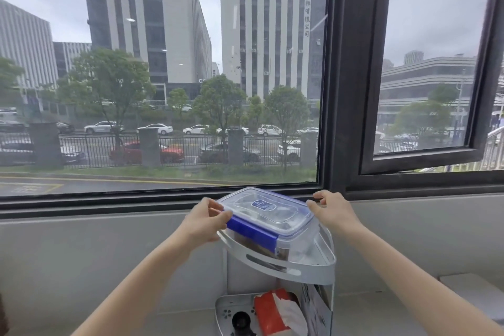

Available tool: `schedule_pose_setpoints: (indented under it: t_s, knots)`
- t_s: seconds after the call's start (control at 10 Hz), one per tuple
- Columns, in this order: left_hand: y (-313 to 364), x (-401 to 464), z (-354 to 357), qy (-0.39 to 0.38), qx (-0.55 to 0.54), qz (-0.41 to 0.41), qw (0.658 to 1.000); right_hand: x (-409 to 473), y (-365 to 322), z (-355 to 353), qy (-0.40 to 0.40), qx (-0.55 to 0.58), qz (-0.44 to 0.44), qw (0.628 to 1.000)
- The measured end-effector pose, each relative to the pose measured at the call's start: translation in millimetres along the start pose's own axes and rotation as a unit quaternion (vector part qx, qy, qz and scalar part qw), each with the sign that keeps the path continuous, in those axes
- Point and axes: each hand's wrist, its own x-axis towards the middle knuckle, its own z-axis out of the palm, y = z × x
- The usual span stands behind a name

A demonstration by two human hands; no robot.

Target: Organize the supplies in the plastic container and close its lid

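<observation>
A clear plastic container (297, 243) with a transparent lid (266, 209) and blue side latches (252, 232) sits in the top tier of a white corner rack (305, 271), just below the window sill. The lid lies flat on the container, and brown contents show dimly through its wall. My left hand (203, 222) grips the container's left end, thumb on the lid's corner. At the right end my right hand (334, 211) holds it, fingers curled over the lid's edge.
The rack's lower tier (222, 311) holds a red and white tissue pack (275, 314) and a small black object (241, 319). A large window (163, 76) and its dark frame (351, 76) stand right behind the rack. A white box (474, 294) sits low at the right.
</observation>
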Motion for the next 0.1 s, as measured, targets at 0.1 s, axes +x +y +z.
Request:
schedule_pose_setpoints:
  t_s: [0.1]
  knots:
    - [12.0,-5.6,-8.0,0.048,0.082,0.048,0.994,-7.7,-16.2,-10.5,0.025,-0.025,-0.020,0.999]
